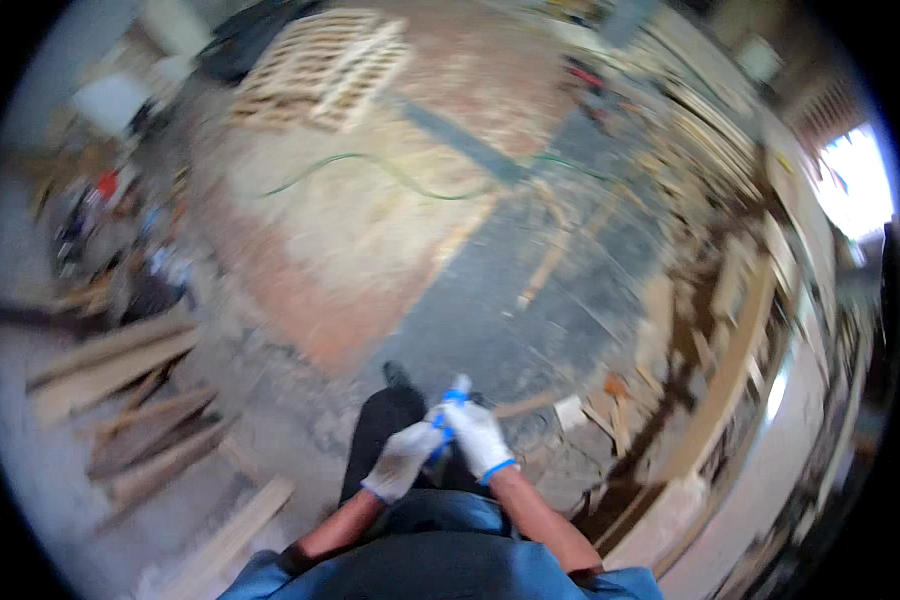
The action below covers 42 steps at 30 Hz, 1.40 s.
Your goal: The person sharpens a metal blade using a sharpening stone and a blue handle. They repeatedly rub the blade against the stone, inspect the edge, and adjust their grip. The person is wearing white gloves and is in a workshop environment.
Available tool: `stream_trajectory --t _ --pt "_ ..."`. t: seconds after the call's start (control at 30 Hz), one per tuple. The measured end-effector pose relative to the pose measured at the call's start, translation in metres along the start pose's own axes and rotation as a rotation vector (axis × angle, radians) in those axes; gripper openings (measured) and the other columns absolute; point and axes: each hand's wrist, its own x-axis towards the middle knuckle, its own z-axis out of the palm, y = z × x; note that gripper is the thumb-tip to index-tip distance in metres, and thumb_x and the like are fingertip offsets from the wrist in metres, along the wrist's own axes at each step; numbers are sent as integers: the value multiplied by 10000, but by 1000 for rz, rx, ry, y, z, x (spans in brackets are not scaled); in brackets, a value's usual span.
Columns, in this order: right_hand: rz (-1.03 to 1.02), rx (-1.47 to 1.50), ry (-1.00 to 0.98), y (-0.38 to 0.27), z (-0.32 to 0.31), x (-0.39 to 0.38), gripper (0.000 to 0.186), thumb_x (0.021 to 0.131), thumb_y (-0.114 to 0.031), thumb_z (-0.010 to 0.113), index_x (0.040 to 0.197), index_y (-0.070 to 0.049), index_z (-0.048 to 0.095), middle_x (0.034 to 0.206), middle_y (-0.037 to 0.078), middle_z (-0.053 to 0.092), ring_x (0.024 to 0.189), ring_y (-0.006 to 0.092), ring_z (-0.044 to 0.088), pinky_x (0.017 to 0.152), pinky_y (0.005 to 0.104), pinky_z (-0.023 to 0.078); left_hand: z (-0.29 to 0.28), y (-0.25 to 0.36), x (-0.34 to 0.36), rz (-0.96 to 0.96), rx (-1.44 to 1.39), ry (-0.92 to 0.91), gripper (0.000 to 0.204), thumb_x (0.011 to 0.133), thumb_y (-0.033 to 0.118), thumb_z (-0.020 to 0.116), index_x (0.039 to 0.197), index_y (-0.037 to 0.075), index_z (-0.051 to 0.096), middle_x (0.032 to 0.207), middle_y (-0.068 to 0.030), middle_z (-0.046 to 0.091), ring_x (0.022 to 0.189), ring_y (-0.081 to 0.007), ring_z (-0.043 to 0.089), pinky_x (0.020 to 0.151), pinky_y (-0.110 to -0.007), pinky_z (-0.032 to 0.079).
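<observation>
Both my hands wear white gloves with blue cuffs and meet low in the head view, in front of my body. My left hand (402, 462) is closed around the lower part of a small blue-and-white thing (456, 393). My right hand (478, 434) is closed on the same thing from the other side, near its upper end. Motion blur and the gloves hide its exact kind. Its pale tip sticks up past my fingers. Beneath my hands show my dark trousers (385, 425) and one dark shoe (397, 375).
A pallet-like stack of pale wood slats (320, 68) stands far left of centre. A green hose (400, 178) crosses the dusty floor. Planks (115, 365) lie at left. Long beams (725, 370) and wood scraps line the right side, and a loose stick (543, 270) lies ahead.
</observation>
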Motion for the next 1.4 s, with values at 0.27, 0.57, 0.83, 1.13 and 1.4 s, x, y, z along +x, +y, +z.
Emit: stream_trajectory --t 0.27,0.57,0.83,1.13,1.4 --pt "89 -105 -139 -76 64 111 216 937 -226 691 860 -25 679 756 2 634 671 83 548 603 281 445 -109 -38 51 -790 -1059 -82 290 1018 321 556 1024 40 622 836 -22 625 698 -101 574 648 -250 469" --pt "-13 -293 -165 -169 194 240 183 952 -213 656 886 -42 653 742 2 609 613 96 546 556 268 466 -256 -132 89 -748 -1202 99 261 1022 257 553 1137 28 601 960 -77 682 775 -125 634 717 -294 544" --pt "-57 -408 -528 -306 402 287 227 923 -254 714 859 -38 686 757 -3 647 687 94 586 626 281 496 -416 -171 121 -502 -1385 476 298 1031 292 544 1155 26 594 970 -67 673 805 -149 640 748 -309 531" --pt "24 -587 -824 -423 557 388 193 944 -210 663 981 -25 703 872 51 701 775 132 628 707 292 510 -563 -291 176 -595 -1244 1275 296 1015 276 577 1150 18 629 1129 -97 677 966 -192 666 870 -357 540" --pt "33 -956 -972 -520 655 450 282 942 -264 622 973 15 647 775 87 661 721 176 616 714 337 499 -717 -325 266 -424 -1493 1327 261 993 252 605 1107 20 640 1030 -98 681 964 -208 657 879 -343 533"
